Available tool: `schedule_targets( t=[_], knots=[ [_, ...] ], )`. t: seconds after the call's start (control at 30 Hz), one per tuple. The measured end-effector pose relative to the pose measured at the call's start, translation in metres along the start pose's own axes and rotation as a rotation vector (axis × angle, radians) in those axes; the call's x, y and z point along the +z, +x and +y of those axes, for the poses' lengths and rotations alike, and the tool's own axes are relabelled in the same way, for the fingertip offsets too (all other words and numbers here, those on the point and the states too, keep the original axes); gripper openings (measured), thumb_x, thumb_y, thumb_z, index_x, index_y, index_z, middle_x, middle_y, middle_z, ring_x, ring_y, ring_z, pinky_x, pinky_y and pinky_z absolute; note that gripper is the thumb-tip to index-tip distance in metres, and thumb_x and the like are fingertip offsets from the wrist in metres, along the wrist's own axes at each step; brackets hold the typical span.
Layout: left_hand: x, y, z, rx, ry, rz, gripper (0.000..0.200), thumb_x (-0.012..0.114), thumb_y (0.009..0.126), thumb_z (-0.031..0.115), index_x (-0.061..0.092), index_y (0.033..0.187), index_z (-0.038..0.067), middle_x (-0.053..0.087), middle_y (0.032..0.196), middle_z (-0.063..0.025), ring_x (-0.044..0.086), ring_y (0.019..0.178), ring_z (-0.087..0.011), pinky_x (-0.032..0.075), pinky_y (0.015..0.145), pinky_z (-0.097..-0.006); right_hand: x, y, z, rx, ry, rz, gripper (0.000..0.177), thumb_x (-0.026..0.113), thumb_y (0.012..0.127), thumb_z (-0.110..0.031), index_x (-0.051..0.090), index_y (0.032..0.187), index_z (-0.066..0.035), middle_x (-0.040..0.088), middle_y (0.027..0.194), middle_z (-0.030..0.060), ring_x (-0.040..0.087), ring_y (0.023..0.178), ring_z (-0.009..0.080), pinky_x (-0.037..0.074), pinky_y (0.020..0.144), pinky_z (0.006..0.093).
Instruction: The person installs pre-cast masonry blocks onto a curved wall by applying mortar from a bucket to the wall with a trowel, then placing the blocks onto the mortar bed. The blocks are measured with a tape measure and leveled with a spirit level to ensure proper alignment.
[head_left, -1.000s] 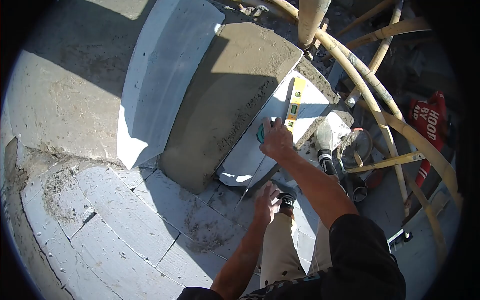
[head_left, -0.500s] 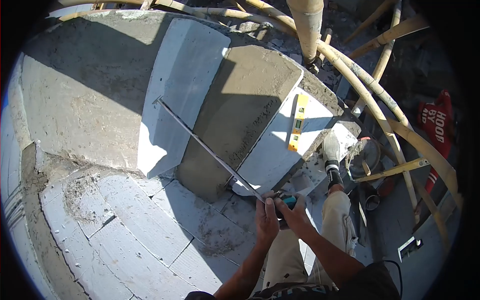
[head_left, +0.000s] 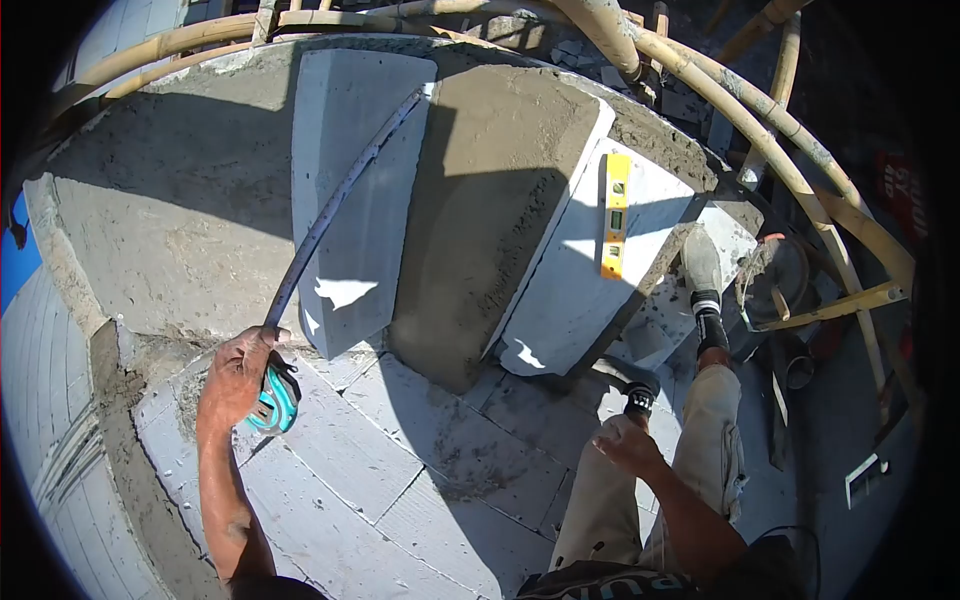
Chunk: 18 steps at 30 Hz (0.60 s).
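My left hand [head_left: 232,380] grips a teal and black tape measure [head_left: 275,402] at the lower left, above the pale blocks. From it the extended tape blade [head_left: 345,190] runs up and right across a white slab [head_left: 365,150], its far end near the slab's top right corner. Close to my knee, my right hand [head_left: 628,446] is closed, apart from the tape; whether its curled fingers hold anything is hidden. A yellow spirit level [head_left: 615,215] lies on a second white slab [head_left: 590,260], right of the wet mortar strip [head_left: 475,200].
Bamboo poles [head_left: 790,125] curve along the top and right. Grey mortar [head_left: 180,250] covers the left of the curved surface. Pale blocks [head_left: 350,480] with open joints lie below. My shod foot [head_left: 702,262] rests beside the second slab, near rubble and a round container.
My left hand has moved far left with the tape measure, and the blade now slants up and right over the slab. My right hand has let go of the tape measure. The view has shifted.
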<state>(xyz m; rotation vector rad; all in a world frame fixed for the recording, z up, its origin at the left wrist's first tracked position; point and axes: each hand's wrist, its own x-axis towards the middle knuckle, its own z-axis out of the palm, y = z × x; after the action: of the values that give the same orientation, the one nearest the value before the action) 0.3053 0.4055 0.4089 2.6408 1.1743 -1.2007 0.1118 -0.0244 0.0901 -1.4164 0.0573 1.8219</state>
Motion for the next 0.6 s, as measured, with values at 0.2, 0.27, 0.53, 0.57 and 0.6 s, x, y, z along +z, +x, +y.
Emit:
schedule_targets(
  t=[0.2, 0.27, 0.53, 0.57, 0.6],
  knots=[
    [-0.077, 0.064, 0.024, 0.084, 0.292, -0.101, 0.047, 0.045, 0.103, 0.043, 0.069, 0.104, 0.002, 0.059, 0.069, -0.0068, 0.056, 0.061, -0.0138, 0.045, 0.059, -0.0305, -0.003, 0.010, 0.003, -0.054, 0.069, 0.015, 0.061, 0.066, 0.090, -0.040, 0.053, 0.128, 0.006, 0.066, 0.095, 0.0140, 0.067, 0.090, 0.0233, 0.050, 0.082, 0.0341],
    [-0.088, 0.077, 0.039, 0.022, 0.388, -0.090, 0.052, 0.042, 0.104, 0.048, 0.071, 0.105, 0.005, 0.058, 0.069, -0.0052, 0.054, 0.061, -0.0125, 0.046, 0.061, -0.0295, 0.001, 0.014, 0.010, -0.063, 0.113, 0.009, 0.060, 0.066, 0.090, -0.039, 0.053, 0.127, 0.006, 0.065, 0.094, 0.0125, 0.066, 0.090, 0.0218, 0.050, 0.081, 0.0338],
    [-0.124, 0.107, 0.072, 0.101, 0.620, -0.052, 0.054, 0.045, 0.101, 0.052, 0.071, 0.099, 0.004, 0.062, 0.073, -0.0091, 0.059, 0.070, -0.0156, 0.047, 0.072, -0.0327, 0.002, 0.021, 0.017, -0.104, 0.263, 0.019, 0.056, 0.068, 0.090, -0.033, 0.051, 0.128, 0.005, 0.061, 0.089, 0.0085, 0.060, 0.079, 0.0152, 0.049, 0.073, 0.0314],
    [-0.127, 0.107, 0.076, 0.075, 0.626, -0.048, 0.055, 0.045, 0.100, 0.053, 0.071, 0.099, 0.005, 0.063, 0.074, -0.0093, 0.059, 0.071, -0.0160, 0.047, 0.073, -0.0333, 0.000, 0.021, 0.012, -0.091, 0.255, 0.021, 0.055, 0.068, 0.090, -0.033, 0.052, 0.127, 0.005, 0.061, 0.088, 0.0082, 0.060, 0.079, 0.0144, 0.049, 0.072, 0.0307],
    [-0.126, 0.106, 0.084, 0.046, 0.633, -0.043, 0.055, 0.045, 0.100, 0.053, 0.071, 0.099, 0.005, 0.063, 0.074, -0.0095, 0.059, 0.071, -0.0165, 0.047, 0.074, -0.0338, -0.002, 0.020, 0.009, -0.079, 0.246, 0.021, 0.054, 0.068, 0.090, -0.032, 0.052, 0.126, 0.005, 0.061, 0.088, 0.0079, 0.059, 0.079, 0.0135, 0.048, 0.071, 0.0301]
  ],
)
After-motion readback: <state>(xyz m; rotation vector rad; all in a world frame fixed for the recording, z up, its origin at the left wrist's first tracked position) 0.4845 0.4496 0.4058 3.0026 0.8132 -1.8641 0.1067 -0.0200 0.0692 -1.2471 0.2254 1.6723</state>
